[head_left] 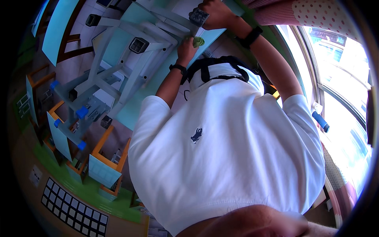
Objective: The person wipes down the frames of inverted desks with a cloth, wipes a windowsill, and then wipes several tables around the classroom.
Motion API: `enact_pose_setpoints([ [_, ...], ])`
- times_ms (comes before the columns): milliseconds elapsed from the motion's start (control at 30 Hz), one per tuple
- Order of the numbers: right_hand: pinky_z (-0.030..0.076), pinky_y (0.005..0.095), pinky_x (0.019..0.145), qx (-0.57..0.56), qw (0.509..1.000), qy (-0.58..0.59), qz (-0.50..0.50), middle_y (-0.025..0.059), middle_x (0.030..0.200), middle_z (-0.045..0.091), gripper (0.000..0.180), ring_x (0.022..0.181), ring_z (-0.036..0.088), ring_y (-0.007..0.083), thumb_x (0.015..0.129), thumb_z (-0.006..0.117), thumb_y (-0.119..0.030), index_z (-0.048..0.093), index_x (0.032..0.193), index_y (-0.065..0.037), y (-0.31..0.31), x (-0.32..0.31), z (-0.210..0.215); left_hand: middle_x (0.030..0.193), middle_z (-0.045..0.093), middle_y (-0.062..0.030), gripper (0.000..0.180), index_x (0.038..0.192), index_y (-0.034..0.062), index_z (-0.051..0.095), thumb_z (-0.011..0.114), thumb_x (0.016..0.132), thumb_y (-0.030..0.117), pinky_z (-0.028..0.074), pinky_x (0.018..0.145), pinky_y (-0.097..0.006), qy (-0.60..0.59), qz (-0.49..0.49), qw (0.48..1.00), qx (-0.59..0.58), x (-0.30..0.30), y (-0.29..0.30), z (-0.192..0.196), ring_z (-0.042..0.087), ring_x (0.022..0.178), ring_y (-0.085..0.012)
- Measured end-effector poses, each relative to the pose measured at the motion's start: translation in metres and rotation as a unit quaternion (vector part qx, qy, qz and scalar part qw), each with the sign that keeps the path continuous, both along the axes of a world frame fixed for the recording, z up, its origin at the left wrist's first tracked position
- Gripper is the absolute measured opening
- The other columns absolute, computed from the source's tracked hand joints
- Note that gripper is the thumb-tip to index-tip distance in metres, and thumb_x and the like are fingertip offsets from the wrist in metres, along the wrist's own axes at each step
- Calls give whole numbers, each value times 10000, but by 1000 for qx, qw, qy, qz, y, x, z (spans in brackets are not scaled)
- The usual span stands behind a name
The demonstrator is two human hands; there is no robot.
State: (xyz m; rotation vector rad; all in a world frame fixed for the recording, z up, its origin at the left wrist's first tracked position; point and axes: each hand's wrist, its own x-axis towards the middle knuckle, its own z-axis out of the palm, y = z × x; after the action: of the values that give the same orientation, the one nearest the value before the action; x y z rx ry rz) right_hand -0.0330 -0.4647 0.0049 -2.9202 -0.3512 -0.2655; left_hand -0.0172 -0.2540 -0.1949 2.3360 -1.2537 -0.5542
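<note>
White shirt [233, 146] fabric fills the middle of your view. Turquoise table [152, 86] shows behind it, under one grey frame [156, 41] at 11 o'clock, its legs sticking outward. Judging by the square metal tubes, the frame is stiff and fairly heavy, smooth enough to slip in your grasp; take hold mid-leg, clear of the ends. At 9 o'clock sits one blue-tipped frame [68, 103].

Of your two hands, the right [219, 15], towards half past twelve, is curled against a leg end; you can't tell whether it grips, since its fingers are partly hidden. Your left hand [186, 51], at 12 o'clock, pinches one green cloth [198, 42] against the frame; it should be light and soft, best held bunched. Two wristbands [178, 69], one per arm. Smallest: four blue tips [82, 112] and at least five dark caps [138, 45].
</note>
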Motion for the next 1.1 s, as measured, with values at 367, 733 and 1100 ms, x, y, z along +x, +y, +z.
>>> enact_pose_setpoints([
  [367, 495, 414, 612, -24, 1000, -3, -4, 104, 655, 612, 246, 664, 620, 307, 541, 661, -273, 610, 708, -101, 2, 1, 2, 1037, 596, -179, 360, 1066, 54, 551, 651, 724, 4, 491, 819, -472, -90, 24, 986, -136, 10, 12, -25, 540, 1016, -397],
  [733, 499, 394, 622, -89, 996, -18, 9, 81, 664, 639, 188, 662, 633, 263, 590, 642, -263, 642, 660, -88, 9, -3, 11, 1036, 619, -143, 250, 1013, 85, 571, 644, 774, 101, 491, 811, -469, -9, -76, 993, -91, -2, 21, -12, 567, 996, -374],
  [1100, 496, 410, 630, -88, 995, -33, -16, 90, 698, 653, 168, 700, 647, 273, 613, 625, -222, 661, 735, -112, 27, 17, 13, 978, 635, -199, 340, 1011, 27, 558, 729, 743, 146, 483, 764, -474, 105, -29, 994, -14, 4, 63, -5, 596, 924, -407],
])
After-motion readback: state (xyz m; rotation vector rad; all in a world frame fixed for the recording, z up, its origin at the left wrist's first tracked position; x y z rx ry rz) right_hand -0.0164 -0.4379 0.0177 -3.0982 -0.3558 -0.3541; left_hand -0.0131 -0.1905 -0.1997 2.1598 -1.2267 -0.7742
